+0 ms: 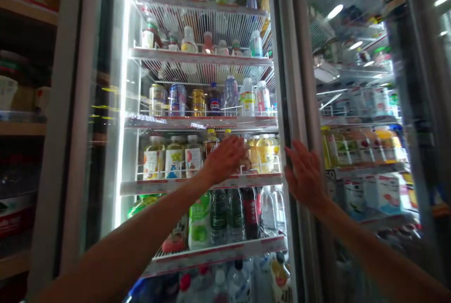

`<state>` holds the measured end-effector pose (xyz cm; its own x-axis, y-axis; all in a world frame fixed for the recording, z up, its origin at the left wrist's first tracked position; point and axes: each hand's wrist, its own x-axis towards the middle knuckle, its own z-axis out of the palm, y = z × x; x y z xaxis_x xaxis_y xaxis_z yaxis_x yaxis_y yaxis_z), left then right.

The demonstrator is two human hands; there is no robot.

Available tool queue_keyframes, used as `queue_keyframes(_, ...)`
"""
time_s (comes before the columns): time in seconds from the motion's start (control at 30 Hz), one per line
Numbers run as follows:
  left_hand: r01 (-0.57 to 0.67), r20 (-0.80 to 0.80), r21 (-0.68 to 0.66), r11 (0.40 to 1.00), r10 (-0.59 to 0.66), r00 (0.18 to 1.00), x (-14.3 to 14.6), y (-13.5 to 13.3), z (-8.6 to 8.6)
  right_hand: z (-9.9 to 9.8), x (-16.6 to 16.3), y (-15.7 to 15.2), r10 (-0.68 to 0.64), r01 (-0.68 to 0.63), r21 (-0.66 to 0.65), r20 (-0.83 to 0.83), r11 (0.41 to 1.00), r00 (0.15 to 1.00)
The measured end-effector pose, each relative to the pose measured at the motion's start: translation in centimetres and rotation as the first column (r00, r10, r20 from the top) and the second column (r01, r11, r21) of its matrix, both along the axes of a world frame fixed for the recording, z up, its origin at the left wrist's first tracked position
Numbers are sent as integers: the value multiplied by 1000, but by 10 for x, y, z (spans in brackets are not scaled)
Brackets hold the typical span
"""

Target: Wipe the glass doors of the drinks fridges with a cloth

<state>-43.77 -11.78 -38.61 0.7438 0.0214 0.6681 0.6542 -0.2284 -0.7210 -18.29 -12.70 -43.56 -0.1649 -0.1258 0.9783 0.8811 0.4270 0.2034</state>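
Note:
My left hand [227,158] reaches across the open front of a lit drinks cooler, fingers stretched to the right and somewhat blurred. Behind it, on the middle shelf [155,187], stand bottles of yellow drink [265,152] and several white-labelled bottles [174,158]. No object shows in this hand; whether it touches a bottle I cannot tell. At the cooler's right side, my right hand [305,174] is open, its spread fingers against or just in front of the upright metal door frame [299,82].
Cans and bottles [178,98] fill the shelf above. Below are dark bottles [219,216] and a green-labelled bottle [199,221]. Another glass-fronted cooler section [355,145] stands to the right. Brown shelves [23,128] with jars flank the left.

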Motion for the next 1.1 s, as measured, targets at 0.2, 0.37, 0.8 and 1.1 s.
queue_keyframes(0.2, 16, -254, -86, 996, -37, 966, 42, 11, 18, 1, 19, 7, -55, 55, 15, 5, 998, 998)
queue_keyframes(0.37, -6, 26, -14, 1000, 6, 1000, 88, 21, 32, 8, 24, 9, -77, 78, 45, -31, 996, 997)
queue_keyframes(0.8, 30, -115, -2, 1000, -30, 993, 64, 21, 76, 21, 12, 3, -40, 42, 31, -62, 999, 997)
queue_keyframes(1.1, -7, 92, 80, 997, -1, 996, -6, 5, 82, 38, -43, 10, 33, -28, 60, -72, 998, 997)
